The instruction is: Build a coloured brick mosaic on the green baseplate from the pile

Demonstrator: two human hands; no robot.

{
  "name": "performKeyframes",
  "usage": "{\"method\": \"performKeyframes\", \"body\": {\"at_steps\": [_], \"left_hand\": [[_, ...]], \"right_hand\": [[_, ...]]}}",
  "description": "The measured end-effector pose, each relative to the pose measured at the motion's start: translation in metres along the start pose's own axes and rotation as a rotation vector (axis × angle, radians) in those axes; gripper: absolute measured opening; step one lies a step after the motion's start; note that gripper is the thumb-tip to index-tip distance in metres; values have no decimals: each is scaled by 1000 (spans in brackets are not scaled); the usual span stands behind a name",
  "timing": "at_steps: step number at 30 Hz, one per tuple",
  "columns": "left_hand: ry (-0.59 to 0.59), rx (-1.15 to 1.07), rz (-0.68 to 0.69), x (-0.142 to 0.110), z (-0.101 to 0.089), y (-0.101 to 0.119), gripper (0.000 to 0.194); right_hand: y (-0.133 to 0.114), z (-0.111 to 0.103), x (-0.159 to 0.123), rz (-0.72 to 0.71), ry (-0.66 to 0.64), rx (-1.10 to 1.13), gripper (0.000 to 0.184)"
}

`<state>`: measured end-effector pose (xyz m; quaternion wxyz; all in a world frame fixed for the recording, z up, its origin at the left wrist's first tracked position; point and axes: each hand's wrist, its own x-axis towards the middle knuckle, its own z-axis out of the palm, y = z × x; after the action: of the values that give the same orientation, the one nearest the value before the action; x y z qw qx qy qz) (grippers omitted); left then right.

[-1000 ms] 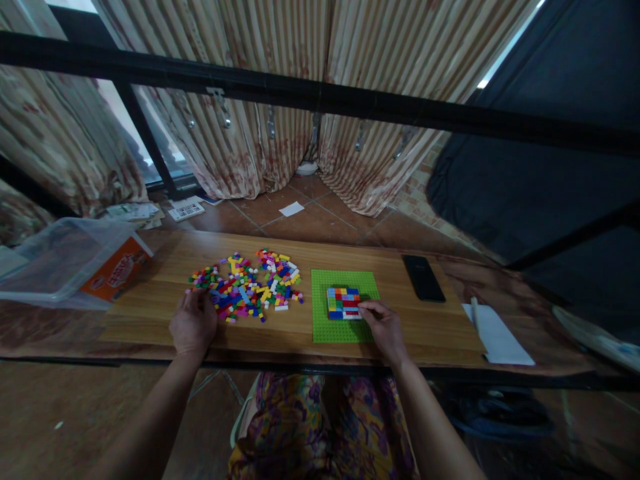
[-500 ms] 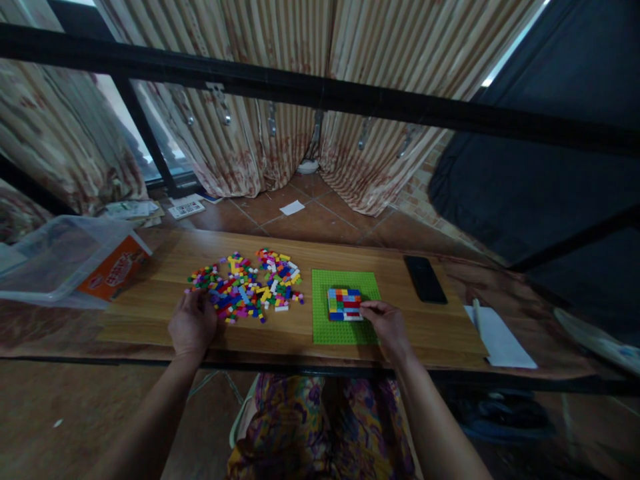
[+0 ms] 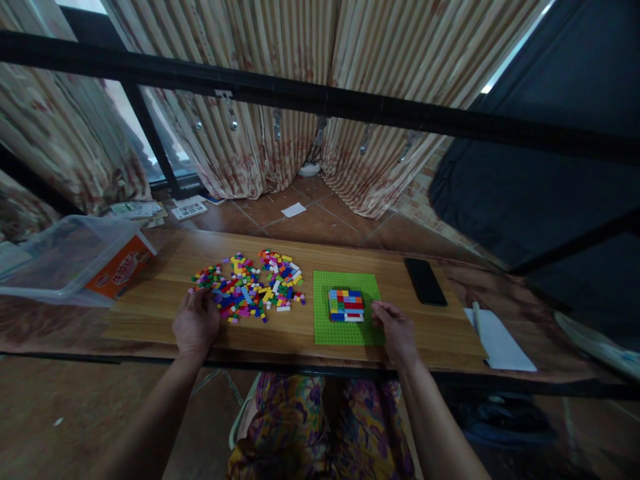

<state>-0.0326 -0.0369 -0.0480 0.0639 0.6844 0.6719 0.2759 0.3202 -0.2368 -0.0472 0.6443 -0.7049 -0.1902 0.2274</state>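
Note:
On a green baseplate [image 3: 345, 335] sits a low block of colourful toy bricks [image 3: 346, 305], with red, blue, white, yellow and orange pieces on top. My right hand [image 3: 395, 330] is over the baseplate's right edge, apart from the brick block. Its fingers are pinched together, and whatever they may hold is hidden. To the left, a loose pile of toy bricks [image 3: 255, 293] spreads over the wooden board. My left hand [image 3: 197, 320] rests at the pile's near left edge with curled fingers, and I cannot make out what is in them.
A clear plastic box [image 3: 75, 260] with an orange label stands at the far left. Right of the baseplate lies a black phone [image 3: 425, 281], then white paper [image 3: 503, 340] with a pen-like stick on it. A black metal bar [image 3: 320, 100] crosses above the table.
My right hand has drawn back to the right, off the brick block it was touching. The left hand stays by the pile. The view has shifted slightly.

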Motion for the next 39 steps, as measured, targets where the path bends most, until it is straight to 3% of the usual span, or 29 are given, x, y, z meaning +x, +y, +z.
{"method": "performKeyframes", "body": {"at_steps": [4,8,15,24,31,39], "left_hand": [[16,3,10,0,2,-2,31],[-2,15,17,-1,2,-2,30],[-21,-11,1,-3,0,0,28],[-30,-25,-12,-5,2,-2,26],[-19,-80,-1,-6,5,-5,25],[-18,-75,-1,-6,4,-5,25]], "right_hand": [[1,4,-8,-33,143,50,35],[-12,24,-20,-64,103,38,32],[-44,82,-29,-305,-233,-175,25],[-49,179,-58,-555,-670,-538,18],[-47,236,-85,-695,-680,-922,13],[-47,243,-89,-721,-634,-1028,19]]}}
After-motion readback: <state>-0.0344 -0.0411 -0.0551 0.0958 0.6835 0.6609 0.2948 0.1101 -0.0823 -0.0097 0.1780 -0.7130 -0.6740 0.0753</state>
